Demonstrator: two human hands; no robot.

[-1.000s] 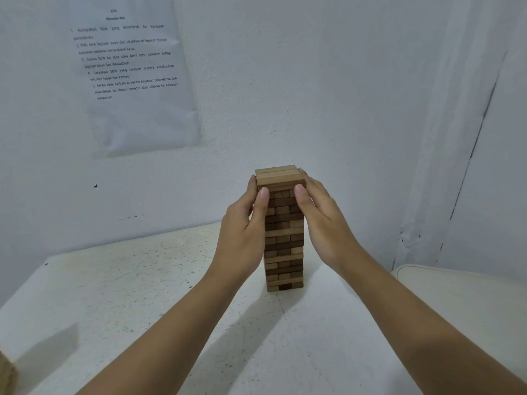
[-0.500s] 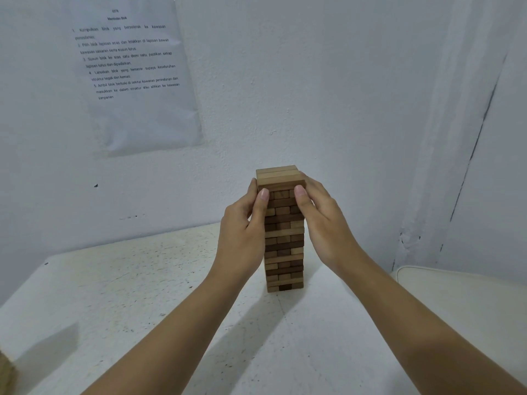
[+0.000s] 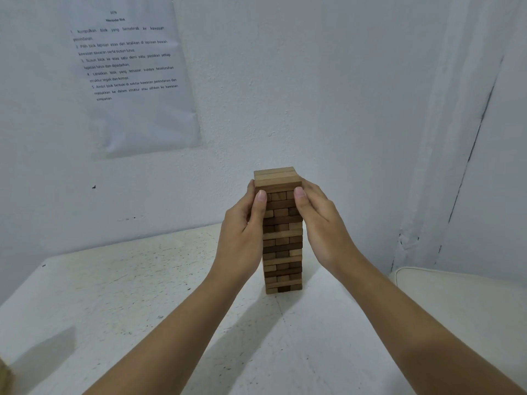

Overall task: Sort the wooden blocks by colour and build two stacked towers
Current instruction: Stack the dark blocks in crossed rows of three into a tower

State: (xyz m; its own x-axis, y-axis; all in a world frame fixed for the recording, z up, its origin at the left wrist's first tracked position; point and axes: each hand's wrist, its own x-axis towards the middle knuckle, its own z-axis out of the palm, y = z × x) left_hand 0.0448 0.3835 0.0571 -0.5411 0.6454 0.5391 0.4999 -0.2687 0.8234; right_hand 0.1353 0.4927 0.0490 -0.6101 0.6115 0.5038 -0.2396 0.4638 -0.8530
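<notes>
Table (image 3: 114,295) white, speckled. Left hand (image 3: 242,232) clasps tower's left flank near top, thumb pressed on front face, fingers round back, mostly hidden. Tower (image 3: 282,252) dead centre between hands: upright, long axis vertical, light and dark blocks mixed through layers, base on table close to wall corner. Top layer (image 3: 276,176) all light, just above both thumbs. Right hand (image 3: 322,223) mirrors grip on right flank. Both hands equally near. Sorting looks unstarted; upper layers likely come straight up.
</notes>
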